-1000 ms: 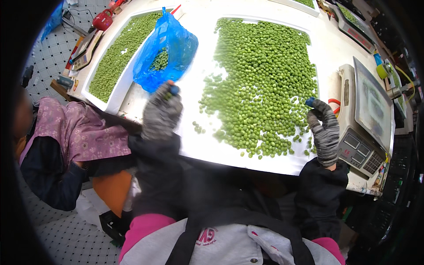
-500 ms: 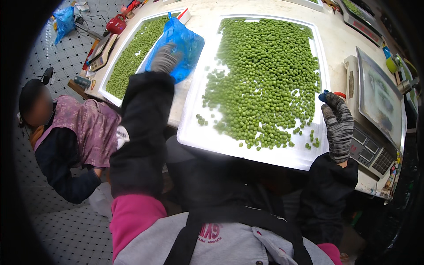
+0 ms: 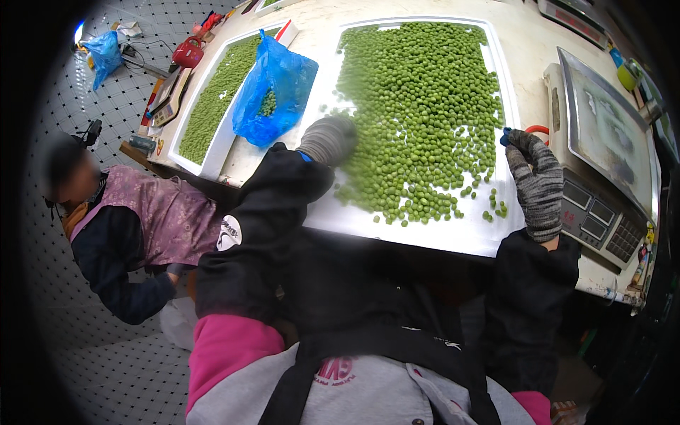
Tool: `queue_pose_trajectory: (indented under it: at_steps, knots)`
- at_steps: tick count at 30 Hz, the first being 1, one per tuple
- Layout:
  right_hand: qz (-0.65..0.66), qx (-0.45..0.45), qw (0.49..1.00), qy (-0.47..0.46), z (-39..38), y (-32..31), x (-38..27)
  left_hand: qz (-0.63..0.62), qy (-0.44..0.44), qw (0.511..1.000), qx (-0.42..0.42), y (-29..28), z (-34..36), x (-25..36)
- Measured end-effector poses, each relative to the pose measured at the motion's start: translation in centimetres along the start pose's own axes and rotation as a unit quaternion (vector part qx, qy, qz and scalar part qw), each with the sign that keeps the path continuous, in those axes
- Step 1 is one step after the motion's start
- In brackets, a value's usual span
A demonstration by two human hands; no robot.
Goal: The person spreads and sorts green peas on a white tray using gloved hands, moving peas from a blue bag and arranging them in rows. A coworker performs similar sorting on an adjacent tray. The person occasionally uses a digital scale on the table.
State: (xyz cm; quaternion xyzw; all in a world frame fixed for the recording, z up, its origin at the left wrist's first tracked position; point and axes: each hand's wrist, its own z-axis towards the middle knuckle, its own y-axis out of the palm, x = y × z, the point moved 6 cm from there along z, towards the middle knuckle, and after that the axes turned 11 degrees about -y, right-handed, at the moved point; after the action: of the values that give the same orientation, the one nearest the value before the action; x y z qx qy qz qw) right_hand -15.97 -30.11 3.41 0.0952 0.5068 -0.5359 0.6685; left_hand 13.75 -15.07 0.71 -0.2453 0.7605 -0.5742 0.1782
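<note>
A white tray (image 3: 453, 241) of loose green peas (image 3: 425, 92) lies before me. My left hand (image 3: 329, 140), in a grey knitted glove, is at the tray's left side by the peas; its fingers are blurred and partly hidden. Beside it, a blue plastic bag (image 3: 287, 81) with some peas inside rests between this tray and another on the left. My right hand (image 3: 536, 184), also gloved, is at the tray's right edge. Its fingertips are closed on a small dark blue thing (image 3: 505, 136) that I cannot make out.
To the right stands a weighing scale (image 3: 602, 142) with a metal plate and keypad. A second tray of peas (image 3: 216, 99) lies at the left, near a calculator-like device (image 3: 170, 99). Someone in a purple patterned apron (image 3: 170, 205) is at the left.
My left hand has left the blue bag and moved right and down to the peas tray. Peas now show inside the bag. The right hand keeps its place at the tray's edge.
</note>
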Motion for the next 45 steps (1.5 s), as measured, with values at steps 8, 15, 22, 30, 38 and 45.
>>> queue_pose_trajectory:
  at_steps: [8, 15, 22, 30, 38, 45]
  knots:
    - [0.131, -0.059, 0.989, -0.035, -0.9, 2.9, -3.6, -0.599, -0.076, 0.797, -0.020, -0.2, -6.9, 4.8]
    - [0.098, -0.107, 0.981, -0.126, -1.7, 5.5, -5.7, -0.818, -0.027, 0.569, -0.077, 3.9, -9.2, 12.5]
    - [0.119, -0.160, 0.975, -0.102, -2.2, 6.4, -4.5, -0.799, -0.082, 0.592, -0.070, 4.7, -9.7, 12.0]
    - [0.156, -0.207, 0.966, -0.009, -2.5, 7.6, -3.1, -0.623, -0.048, 0.780, 0.035, 3.5, -9.9, 11.3]
    - [0.176, -0.229, 0.954, 0.080, -2.6, 7.7, -2.3, -0.711, -0.102, 0.692, -0.074, 5.2, -9.6, 11.3]
    - [0.197, -0.213, 0.953, 0.082, -2.6, 7.6, -2.5, -0.716, -0.099, 0.689, -0.057, 4.6, -9.9, 11.3]
